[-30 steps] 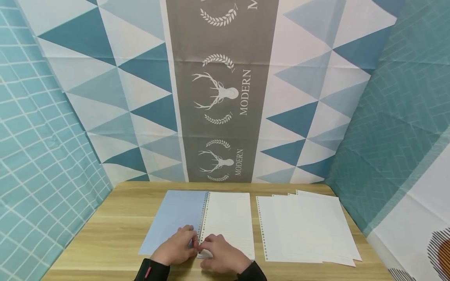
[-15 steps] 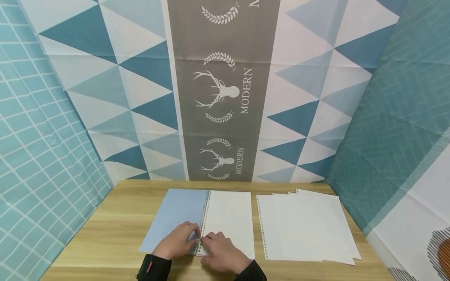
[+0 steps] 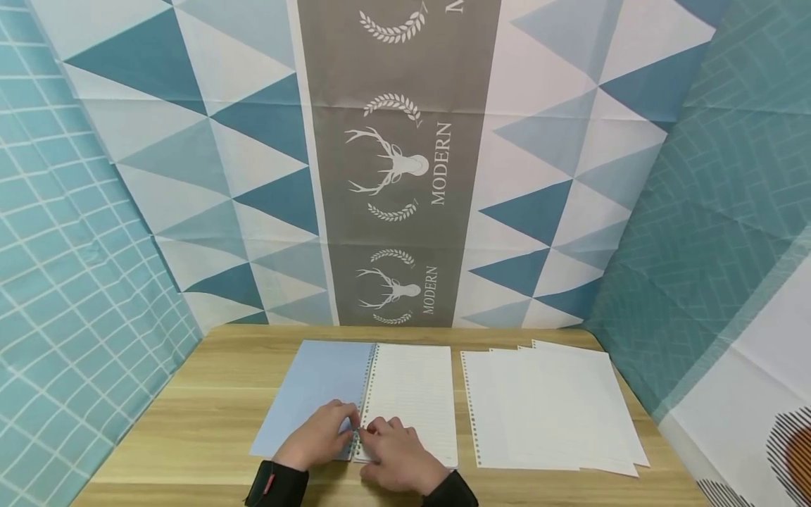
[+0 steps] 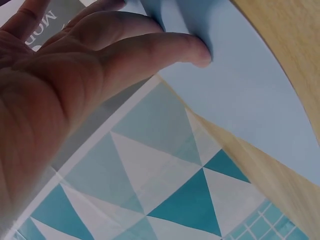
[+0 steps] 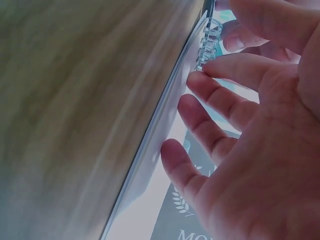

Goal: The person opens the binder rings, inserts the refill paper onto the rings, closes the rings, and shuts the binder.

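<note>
A loose-leaf notebook lies spread out on the table, its blue cover point(image 3: 326, 373) to the left and a lined white page point(image 3: 415, 394) to the right. Clear binder rings point(image 5: 210, 42) run up the middle. Near the lower end of the rings, my left hand point(image 3: 319, 436) pinches them with thumb and index finger. Its other fingers lie on the blue cover point(image 4: 240, 95). From the page side my right hand point(image 3: 399, 458) holds the same stretch of rings. Its remaining fingers point(image 5: 175, 152) rest bent on the page. The exact fingertip contact is partly hidden.
Several loose punched sheets point(image 3: 557, 408) overlap in a fan on the wooden table point(image 3: 209, 408), right of the notebook. Patterned cloth point(image 3: 393, 211) hangs behind the table, with tiled-pattern cloth point(image 3: 76, 246) on the left.
The right hand has moved slightly up to the rings, and the lifted lower corner of the page now lies flat. Both hands have stayed nearly still over the last half second.
</note>
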`<state>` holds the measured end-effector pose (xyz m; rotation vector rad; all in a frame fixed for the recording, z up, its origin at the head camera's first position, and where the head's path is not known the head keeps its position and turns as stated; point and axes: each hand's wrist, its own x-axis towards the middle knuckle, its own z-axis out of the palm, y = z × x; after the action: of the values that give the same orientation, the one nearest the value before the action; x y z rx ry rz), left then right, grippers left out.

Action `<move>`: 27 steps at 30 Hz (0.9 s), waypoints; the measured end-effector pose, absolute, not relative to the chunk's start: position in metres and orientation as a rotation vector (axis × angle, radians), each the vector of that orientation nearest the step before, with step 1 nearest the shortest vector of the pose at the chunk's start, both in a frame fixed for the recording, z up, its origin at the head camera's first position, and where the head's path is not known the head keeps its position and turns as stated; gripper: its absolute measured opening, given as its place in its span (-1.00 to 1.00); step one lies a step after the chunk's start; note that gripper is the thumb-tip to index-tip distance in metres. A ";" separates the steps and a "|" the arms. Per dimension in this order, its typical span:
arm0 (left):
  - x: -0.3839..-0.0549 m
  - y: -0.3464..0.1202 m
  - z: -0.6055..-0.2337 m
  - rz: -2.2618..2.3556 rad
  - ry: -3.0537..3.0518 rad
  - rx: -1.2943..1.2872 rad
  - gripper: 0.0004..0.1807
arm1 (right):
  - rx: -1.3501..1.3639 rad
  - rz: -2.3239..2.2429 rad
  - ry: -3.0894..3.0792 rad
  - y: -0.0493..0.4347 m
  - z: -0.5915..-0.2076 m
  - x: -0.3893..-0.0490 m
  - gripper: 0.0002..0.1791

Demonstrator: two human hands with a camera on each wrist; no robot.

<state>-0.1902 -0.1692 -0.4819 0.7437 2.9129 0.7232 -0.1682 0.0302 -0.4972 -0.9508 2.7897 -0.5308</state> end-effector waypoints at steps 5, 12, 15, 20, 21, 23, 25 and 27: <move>-0.189 -0.169 -0.480 0.742 2.891 0.698 -0.87 | -0.923 -0.538 2.775 0.028 -0.495 -0.165 -0.32; -0.188 -0.169 -0.479 0.756 2.899 0.713 -0.88 | -0.908 -0.526 2.766 0.029 -0.496 -0.166 -0.29; -0.187 -0.168 -0.479 0.729 2.939 0.725 -0.86 | -0.913 -0.535 2.760 0.030 -0.497 -0.170 -0.29; -0.187 -0.163 -0.481 0.702 3.011 0.668 -0.84 | -0.881 -0.591 2.751 0.030 -0.501 -0.177 -0.28; -0.187 -0.161 -0.482 0.694 3.026 0.642 -0.84 | -0.870 -0.604 2.748 0.030 -0.502 -0.178 -0.28; -0.188 -0.157 -0.486 0.673 3.060 0.585 -0.84 | -0.849 -0.628 2.741 0.030 -0.503 -0.178 -0.28; -0.189 -0.153 -0.490 0.646 3.104 0.516 -0.82 | -0.833 -0.651 2.732 0.029 -0.503 -0.178 -0.28; -0.189 -0.148 -0.492 0.614 3.143 0.432 -0.80 | -0.830 -0.671 2.735 0.029 -0.504 -0.178 -0.29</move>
<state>-0.1895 -0.1481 -0.4923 0.4317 3.1431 0.6141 -0.1776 0.0288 -0.5036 -0.8296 2.7352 -0.6706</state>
